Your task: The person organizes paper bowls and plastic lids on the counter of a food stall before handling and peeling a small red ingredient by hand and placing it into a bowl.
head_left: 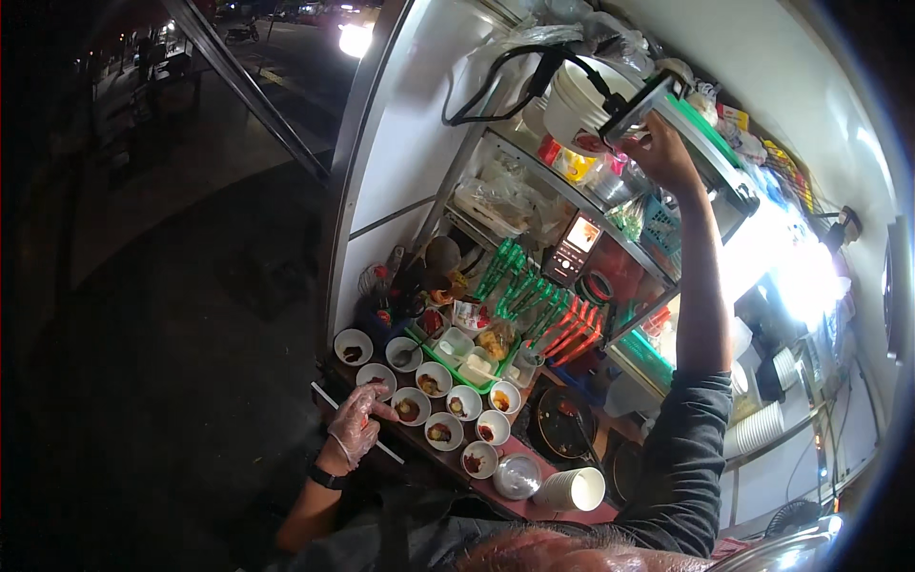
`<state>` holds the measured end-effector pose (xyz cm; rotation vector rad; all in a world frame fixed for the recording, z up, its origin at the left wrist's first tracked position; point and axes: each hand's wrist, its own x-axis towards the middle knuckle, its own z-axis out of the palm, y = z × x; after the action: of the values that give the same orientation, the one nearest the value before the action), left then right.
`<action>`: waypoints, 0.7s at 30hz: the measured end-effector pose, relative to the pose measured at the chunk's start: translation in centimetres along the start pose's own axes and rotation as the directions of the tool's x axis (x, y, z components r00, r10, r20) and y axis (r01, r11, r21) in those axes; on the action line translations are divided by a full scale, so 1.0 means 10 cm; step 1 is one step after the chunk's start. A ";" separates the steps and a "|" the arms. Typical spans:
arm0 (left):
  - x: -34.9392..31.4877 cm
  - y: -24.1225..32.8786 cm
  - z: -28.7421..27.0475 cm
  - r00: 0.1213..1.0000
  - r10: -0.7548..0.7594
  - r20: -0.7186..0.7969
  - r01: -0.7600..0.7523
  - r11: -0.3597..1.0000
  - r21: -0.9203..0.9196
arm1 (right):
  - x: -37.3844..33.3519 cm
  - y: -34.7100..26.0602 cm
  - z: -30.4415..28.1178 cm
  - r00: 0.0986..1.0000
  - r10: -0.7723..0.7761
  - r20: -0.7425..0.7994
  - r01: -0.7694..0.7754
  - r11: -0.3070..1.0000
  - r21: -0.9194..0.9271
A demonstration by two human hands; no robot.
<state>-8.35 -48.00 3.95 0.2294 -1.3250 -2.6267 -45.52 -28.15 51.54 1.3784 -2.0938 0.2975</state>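
The left hand [356,427], in a clear glove with fingers loosely bent, is just beside a white bowl [420,393] holding food; whether it grasps anything is unclear. The raised right hand [660,160] has its fingertips at the lower edge of a dark, flat device [640,104], grip uncertain. Behind that, a white bucket [569,112] bears a reddish label; lower, a phone [575,248] shows a lit screen.
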 end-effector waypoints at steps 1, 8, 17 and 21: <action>-0.01 0.01 0.00 1.000 -0.004 0.000 0.004 1.000 -0.012 | -0.03 0.14 -0.01 1.000 0.001 0.002 -0.001 1.000 -0.002; -0.08 -0.10 -0.15 0.999 0.019 -0.041 -0.017 0.998 0.065 | -0.10 0.18 -0.02 0.985 0.131 0.113 -0.149 0.972 0.179; -0.07 -0.08 -0.13 0.997 -0.051 -0.052 0.052 0.998 0.030 | 0.11 0.68 0.23 0.980 0.153 -0.127 -0.161 0.986 -0.052; -0.03 -0.17 -0.18 0.997 -0.055 -0.057 0.059 0.995 0.077 | 0.29 0.55 0.37 0.953 0.157 -0.260 -0.190 0.976 -0.104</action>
<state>-7.84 -48.35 1.58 0.3529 -1.4250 -2.5970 -52.59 -29.81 51.10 1.0259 -1.9871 0.3814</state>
